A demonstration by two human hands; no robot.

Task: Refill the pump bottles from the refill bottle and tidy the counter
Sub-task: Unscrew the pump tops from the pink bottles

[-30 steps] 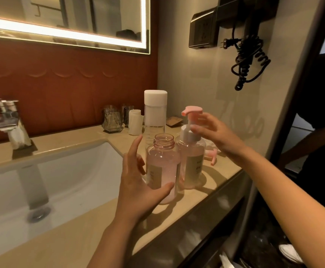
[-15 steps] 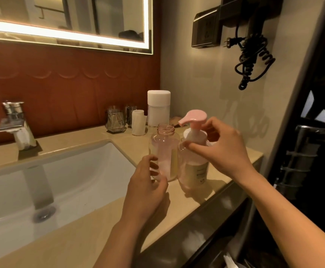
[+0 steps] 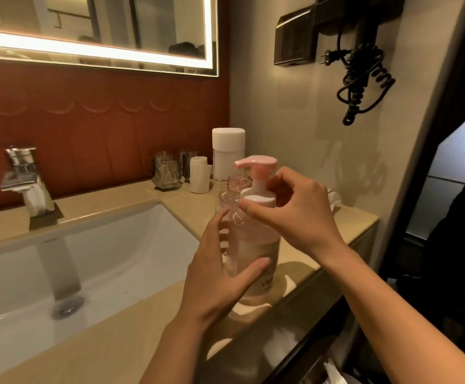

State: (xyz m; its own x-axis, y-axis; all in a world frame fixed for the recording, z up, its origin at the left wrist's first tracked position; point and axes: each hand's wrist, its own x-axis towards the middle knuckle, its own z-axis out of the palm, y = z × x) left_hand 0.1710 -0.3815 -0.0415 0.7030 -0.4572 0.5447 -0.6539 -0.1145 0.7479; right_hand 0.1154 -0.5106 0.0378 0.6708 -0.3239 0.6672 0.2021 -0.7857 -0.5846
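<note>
A clear pump bottle (image 3: 263,253) with pinkish liquid, a white collar and a pink pump head (image 3: 256,165) stands near the counter's front edge. My left hand (image 3: 220,275) grips its body from the left. My right hand (image 3: 292,209) pinches the white collar from the right. Just behind it stands a second pink bottle (image 3: 238,187), open with no cap. The tall refill bottle (image 3: 228,153) with a white cap stands farther back near the wall.
The white sink (image 3: 87,261) fills the left, with a chrome tap (image 3: 25,178) behind it. Glass tumblers (image 3: 166,173) and a small white roll (image 3: 199,174) stand by the red wall. A crumpled tissue (image 3: 335,200) lies at the right. A hair dryer cord (image 3: 361,81) hangs above.
The pump bottle has come forward, in front of the open bottle. My left hand left the open bottle and now grips the pump bottle's body. My right hand took hold of its collar.
</note>
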